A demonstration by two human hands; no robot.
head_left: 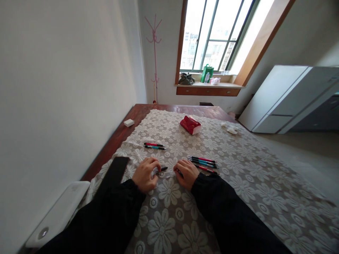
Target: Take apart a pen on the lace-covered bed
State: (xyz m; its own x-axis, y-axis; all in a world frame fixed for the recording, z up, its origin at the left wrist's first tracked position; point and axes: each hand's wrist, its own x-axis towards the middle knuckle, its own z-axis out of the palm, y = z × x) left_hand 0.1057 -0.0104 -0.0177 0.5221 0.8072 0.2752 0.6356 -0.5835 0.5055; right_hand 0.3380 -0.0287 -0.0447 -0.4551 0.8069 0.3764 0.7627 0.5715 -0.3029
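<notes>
My left hand point(146, 174) is closed in a pinch, and a short black pen part point(164, 168) juts out to the right of its fingers. Facing it, my right hand point(186, 173) has its fingers curled down at the cloth around something dark, mostly hidden. A thin whitish piece shows in the small gap between the hands. Just beyond my right hand lie several pens point(202, 162) with red or teal barrels and black ends. Two more pens, a red one point(154, 144) and a teal one point(155, 147), lie side by side beyond my left hand.
A flower-patterned lace cloth point(169, 192) covers the wooden table. On it are a red tissue pack point(190, 125), crumpled white tissues point(232, 130) and a long black object point(112, 176). A white charger point(129, 122) and a white device point(59, 213) sit along the wall side.
</notes>
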